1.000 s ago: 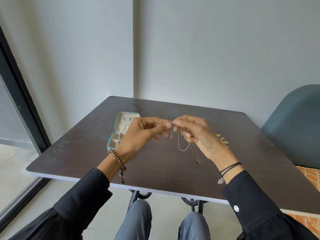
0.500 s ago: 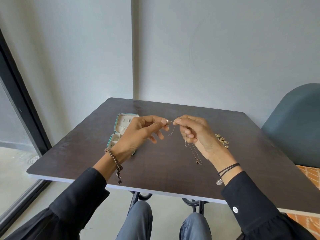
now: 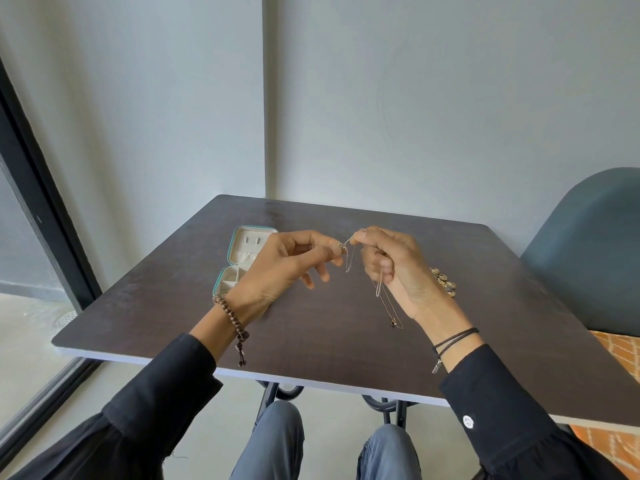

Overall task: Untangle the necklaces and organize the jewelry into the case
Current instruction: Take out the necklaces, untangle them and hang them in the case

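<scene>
1. A dark brown square table (image 3: 346, 341) fills the middle of the view, pushed toward a pale grey wall (image 3: 415, 98).
2. A blue-grey chair (image 3: 588, 254) stands at the table's right side.
3. A person sits at the near edge, black sleeves reaching over the tabletop, grey-trousered knees showing below it.
4. The left hand (image 3: 277, 271) is raised above the table's middle, thumb and forefinger pinched shut on one end of a fine chain, the other fingers loosely curled. A brown beaded bracelet (image 3: 230, 317) circles that wrist.
5. The right hand (image 3: 394, 261) is just beside it, fingertips almost touching the left's, pinching the same thin necklace (image 3: 381, 289); its lower fingers curl around strands that hang from the palm. Dark cords (image 3: 453, 337) wrap this wrist.
6. An open teal jewelry case (image 3: 242, 251) with a cream lining lies on the table behind the left hand, partly hidden by it.
7. A small heap of gold-toned jewelry (image 3: 445, 282) rests on the table behind the right wrist.
8. The necklace's tiny dark pendant (image 3: 393, 322) dangles near the tabletop; whether it touches the surface cannot be told.
</scene>
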`<state>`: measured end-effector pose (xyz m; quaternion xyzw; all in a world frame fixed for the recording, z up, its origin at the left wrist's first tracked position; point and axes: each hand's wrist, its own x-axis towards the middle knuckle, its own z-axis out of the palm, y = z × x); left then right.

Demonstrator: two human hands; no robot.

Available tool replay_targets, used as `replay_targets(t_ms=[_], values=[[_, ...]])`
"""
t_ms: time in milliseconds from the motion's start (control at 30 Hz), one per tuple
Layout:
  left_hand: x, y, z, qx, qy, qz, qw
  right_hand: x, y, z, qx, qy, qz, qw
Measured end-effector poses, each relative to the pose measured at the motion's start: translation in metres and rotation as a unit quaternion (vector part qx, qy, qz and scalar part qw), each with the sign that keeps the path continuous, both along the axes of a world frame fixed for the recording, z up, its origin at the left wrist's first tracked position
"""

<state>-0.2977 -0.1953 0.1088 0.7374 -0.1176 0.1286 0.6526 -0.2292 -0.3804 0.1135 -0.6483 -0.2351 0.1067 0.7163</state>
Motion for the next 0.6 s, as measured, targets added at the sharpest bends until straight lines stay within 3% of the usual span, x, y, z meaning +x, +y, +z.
replay_targets(t_ms=[167,600], values=[[0.0002,-0.001,-0.0011,0.015,-0.012,-0.007,1.0,-0.0004,0.0002,0.0011,0.038,-0.014,0.035,0.999],[-0.0013,-0.0035,-0.0005,-0.005,-0.035,0.061,0.997,-0.0059,-0.0033,0.0054,-0.02,-0.026,0.018,0.999]])
